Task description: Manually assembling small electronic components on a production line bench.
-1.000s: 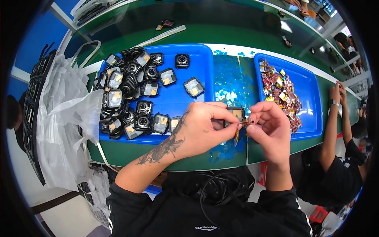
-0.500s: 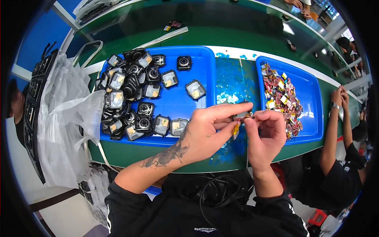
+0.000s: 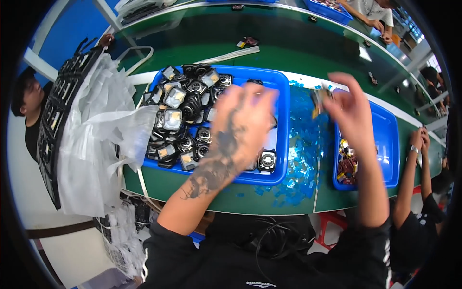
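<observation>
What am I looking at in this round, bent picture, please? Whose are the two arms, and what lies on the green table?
The camera sits on a person's head and looks down, so the picture is round and straight edges bend. The two arms from the lower edge are that person's own. The left hand, blurred by motion, is spread open above the left blue tray, which holds many small black square housings. The right hand is raised and pinches a small part in its fingers; the blur hides what it is. Under it is the right blue tray with small red and yellow parts. Between the trays lie bits of blue film on the green table. White plastic bags hang at the left. Other people work nearby.
</observation>
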Action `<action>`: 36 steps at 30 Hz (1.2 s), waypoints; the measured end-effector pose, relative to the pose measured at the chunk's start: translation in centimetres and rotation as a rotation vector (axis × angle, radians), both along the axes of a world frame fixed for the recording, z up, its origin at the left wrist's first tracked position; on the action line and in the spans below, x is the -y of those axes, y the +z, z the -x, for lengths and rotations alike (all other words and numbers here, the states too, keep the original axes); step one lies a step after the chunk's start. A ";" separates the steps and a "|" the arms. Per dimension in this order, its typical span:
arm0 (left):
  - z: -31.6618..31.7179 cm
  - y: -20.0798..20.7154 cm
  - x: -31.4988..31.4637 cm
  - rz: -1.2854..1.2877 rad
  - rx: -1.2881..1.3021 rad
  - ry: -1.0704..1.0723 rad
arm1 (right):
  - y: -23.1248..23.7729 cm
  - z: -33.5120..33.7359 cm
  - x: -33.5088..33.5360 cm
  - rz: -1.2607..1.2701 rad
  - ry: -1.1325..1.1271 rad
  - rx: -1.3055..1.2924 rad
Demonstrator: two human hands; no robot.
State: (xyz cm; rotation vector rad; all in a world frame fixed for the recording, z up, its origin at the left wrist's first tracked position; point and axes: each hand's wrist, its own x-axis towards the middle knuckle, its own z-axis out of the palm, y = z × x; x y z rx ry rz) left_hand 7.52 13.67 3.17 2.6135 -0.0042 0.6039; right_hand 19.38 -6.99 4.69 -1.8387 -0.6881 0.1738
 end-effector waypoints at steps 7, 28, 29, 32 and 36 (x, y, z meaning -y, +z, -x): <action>1.1 -3.0 -3.8 -0.403 -0.096 0.219 | -5.2 -17.2 -5.1 0.377 -0.269 -0.003; 0.3 -0.2 0.0 1.615 -0.230 -0.204 | 0.4 -7.4 7.4 0.686 0.143 0.419; 0.3 -0.4 0.0 1.511 -0.277 -0.198 | 0.2 -7.4 7.8 0.673 0.167 0.421; 0.6 -0.6 0.4 1.581 -0.288 -0.222 | 0.2 -6.6 8.5 0.703 0.179 0.435; 0.6 -0.8 0.7 1.612 -0.324 -0.237 | 0.9 -4.7 9.0 0.658 0.100 0.539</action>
